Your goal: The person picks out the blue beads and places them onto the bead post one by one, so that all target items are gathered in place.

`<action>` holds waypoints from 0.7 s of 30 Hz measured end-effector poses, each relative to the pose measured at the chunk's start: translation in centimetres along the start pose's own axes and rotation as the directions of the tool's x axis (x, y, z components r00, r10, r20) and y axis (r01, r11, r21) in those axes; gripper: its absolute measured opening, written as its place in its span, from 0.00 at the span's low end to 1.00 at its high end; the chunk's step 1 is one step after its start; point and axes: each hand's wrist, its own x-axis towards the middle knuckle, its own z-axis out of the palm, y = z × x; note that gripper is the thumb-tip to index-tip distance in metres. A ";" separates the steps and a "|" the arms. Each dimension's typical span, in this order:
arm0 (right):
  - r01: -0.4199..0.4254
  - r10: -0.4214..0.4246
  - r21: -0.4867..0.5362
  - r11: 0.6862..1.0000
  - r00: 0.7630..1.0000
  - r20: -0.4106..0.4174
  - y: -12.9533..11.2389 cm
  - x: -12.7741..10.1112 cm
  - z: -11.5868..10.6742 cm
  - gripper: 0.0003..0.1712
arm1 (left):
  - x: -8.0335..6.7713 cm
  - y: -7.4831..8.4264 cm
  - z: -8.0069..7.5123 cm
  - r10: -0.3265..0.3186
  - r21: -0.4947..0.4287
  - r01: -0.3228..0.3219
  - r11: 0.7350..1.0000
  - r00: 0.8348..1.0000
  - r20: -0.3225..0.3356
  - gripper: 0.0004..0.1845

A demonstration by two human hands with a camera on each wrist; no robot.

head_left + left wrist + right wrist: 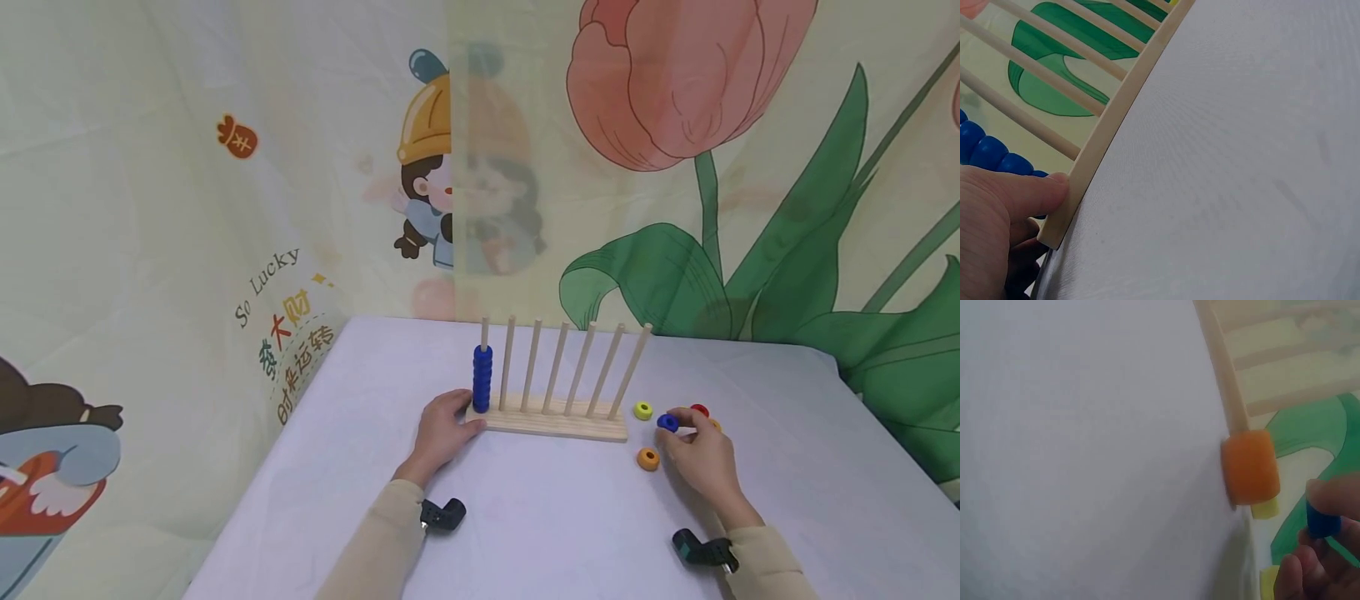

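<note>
A wooden peg rack (558, 423) with several upright pegs stands on the table. Blue beads (482, 379) are stacked on its leftmost peg; the other pegs carry none. My left hand (442, 427) grips the rack's left end, thumb on the front of the base (1094, 150). To the right of the rack, my right hand (705, 460) pinches a single blue bead (665, 423) between thumb and fingers; in the right wrist view this blue bead (1322, 522) appears above the tabletop. An orange bead (643, 463) lies close to that hand.
A yellow-green bead (642, 410) lies just off the rack's right end. Behind the right hand, a red bead (700, 409) and a yellow-orange bead (716, 425) are partly hidden. A white cloth covers the table (555, 517); a printed curtain (510, 167) hangs behind it.
</note>
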 end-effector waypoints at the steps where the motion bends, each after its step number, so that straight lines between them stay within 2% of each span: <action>1: -0.009 0.009 0.005 1.000 1.000 -0.006 -0.3 -0.2 -0.1 0.23 | 0.0 0.0 0.0 0.002 -0.001 -0.002 1.000 1.000 -0.001 0.30; 7: -0.038 0.038 0.053 0.998 0.999 -0.008 -2.3 -1.0 -0.5 0.26 | 0.1 0.0 0.1 0.013 0.002 -0.013 1.000 1.000 -0.003 0.29; 15: 0.049 -0.049 0.112 0.993 0.999 -0.001 -4.4 -2.0 0.1 0.26 | 0.0 0.0 0.1 0.009 -0.007 -0.009 1.000 1.000 0.000 0.29; 21: 0.065 -0.070 0.141 0.988 0.997 0.032 -5.4 -2.4 0.7 0.26 | 0.1 -0.2 0.1 0.009 -0.006 -0.009 1.000 1.000 -0.001 0.29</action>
